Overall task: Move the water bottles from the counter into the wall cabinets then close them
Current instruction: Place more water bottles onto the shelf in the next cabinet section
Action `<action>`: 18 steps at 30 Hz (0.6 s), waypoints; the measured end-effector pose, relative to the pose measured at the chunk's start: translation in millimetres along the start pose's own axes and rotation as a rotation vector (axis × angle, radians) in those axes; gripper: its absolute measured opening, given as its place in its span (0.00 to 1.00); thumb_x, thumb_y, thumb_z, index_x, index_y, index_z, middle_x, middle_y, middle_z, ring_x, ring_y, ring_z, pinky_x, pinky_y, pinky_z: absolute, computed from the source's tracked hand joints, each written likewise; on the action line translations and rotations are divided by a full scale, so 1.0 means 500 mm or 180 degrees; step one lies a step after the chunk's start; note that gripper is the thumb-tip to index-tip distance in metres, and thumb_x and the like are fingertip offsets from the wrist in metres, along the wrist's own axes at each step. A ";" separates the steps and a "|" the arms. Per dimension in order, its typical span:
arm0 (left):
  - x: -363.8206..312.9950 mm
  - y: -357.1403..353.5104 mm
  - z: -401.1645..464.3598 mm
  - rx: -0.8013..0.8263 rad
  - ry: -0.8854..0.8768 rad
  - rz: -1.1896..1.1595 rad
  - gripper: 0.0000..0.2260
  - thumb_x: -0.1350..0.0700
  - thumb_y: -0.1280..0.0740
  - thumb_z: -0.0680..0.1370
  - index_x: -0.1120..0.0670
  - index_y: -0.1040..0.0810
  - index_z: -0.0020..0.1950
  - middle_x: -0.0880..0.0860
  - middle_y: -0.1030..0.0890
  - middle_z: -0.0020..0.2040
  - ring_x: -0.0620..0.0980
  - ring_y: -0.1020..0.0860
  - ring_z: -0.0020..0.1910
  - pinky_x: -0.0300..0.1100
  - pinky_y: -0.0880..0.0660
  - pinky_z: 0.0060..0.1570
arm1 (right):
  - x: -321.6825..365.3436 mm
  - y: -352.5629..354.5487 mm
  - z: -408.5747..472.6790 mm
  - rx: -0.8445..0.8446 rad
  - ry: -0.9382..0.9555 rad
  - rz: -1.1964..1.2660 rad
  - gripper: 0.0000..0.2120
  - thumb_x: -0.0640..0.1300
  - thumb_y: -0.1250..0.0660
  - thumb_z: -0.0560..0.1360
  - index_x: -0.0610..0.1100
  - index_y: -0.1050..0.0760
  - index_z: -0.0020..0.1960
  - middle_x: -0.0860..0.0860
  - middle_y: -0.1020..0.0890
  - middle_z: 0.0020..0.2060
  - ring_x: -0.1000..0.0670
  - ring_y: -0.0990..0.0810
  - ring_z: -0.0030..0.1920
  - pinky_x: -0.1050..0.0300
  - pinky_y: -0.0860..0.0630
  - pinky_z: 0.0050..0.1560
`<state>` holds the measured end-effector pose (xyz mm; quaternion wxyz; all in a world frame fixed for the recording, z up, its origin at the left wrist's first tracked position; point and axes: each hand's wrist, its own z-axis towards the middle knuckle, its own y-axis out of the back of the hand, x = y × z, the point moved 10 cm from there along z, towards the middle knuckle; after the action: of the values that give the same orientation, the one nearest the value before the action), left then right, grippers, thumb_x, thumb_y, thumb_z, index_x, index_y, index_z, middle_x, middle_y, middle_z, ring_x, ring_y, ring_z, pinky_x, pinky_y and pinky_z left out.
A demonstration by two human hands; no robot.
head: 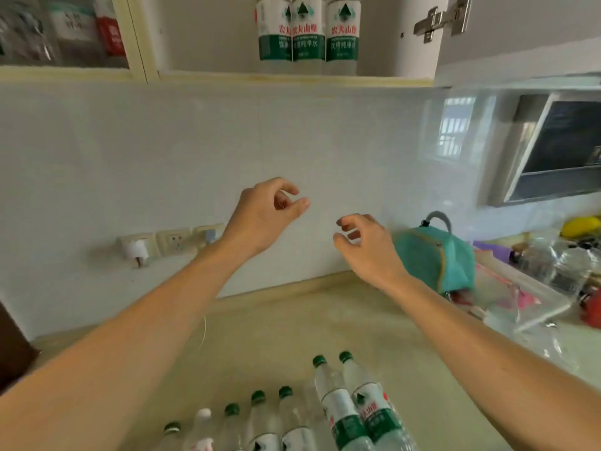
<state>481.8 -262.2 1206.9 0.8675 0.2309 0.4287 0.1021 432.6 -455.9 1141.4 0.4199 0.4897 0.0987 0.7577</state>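
We see the left hand (265, 211) and the right hand (364, 244) raised side by side before the tiled wall (162, 151), both loosely curled with fingers half open and gripping nothing. Below them, on the counter (266, 323), stand 7 water bottles on the counter (292, 415): 6 with green caps and 1 with a white cap. Above, 3 bottles in the cabinet (307, 30) sit side by side, touching, inside the open wall cabinet (292, 80). A teal bag (435, 252) rests just to the right of the right hand.
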 end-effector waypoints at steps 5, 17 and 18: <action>0.207 -0.145 -0.162 0.0397 0.0935 -0.0181 0.12 0.47 0.27 0.77 0.53 0.19 0.56 0.52 0.17 0.44 0.53 0.16 0.43 0.53 0.17 0.43 | -0.153 -0.122 -0.112 0.0688 -0.0437 -0.0145 0.12 0.43 0.31 0.77 0.44 0.19 0.59 0.48 0.16 0.53 0.51 0.18 0.52 0.62 0.26 0.54; 0.529 -0.462 -0.449 0.1146 0.2878 -0.0184 0.29 0.40 0.30 0.77 0.53 0.29 0.73 0.44 0.22 0.54 0.46 0.17 0.46 0.49 0.17 0.52 | -0.527 -0.312 -0.311 0.1927 -0.1890 -0.0460 0.24 0.53 0.30 0.75 0.47 0.27 0.69 0.49 0.20 0.61 0.52 0.21 0.50 0.63 0.28 0.40; 0.536 -0.480 -0.456 0.1143 0.2955 -0.0161 0.31 0.39 0.30 0.77 0.53 0.31 0.75 0.46 0.21 0.57 0.47 0.18 0.49 0.50 0.18 0.55 | -0.546 -0.322 -0.322 0.2017 -0.1991 -0.0477 0.27 0.55 0.30 0.75 0.47 0.29 0.71 0.48 0.21 0.62 0.52 0.20 0.49 0.62 0.28 0.38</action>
<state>460.5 -299.9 783.4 0.5339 0.2964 0.7859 0.0976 432.5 -512.5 790.5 0.3126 0.7910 0.2293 0.4733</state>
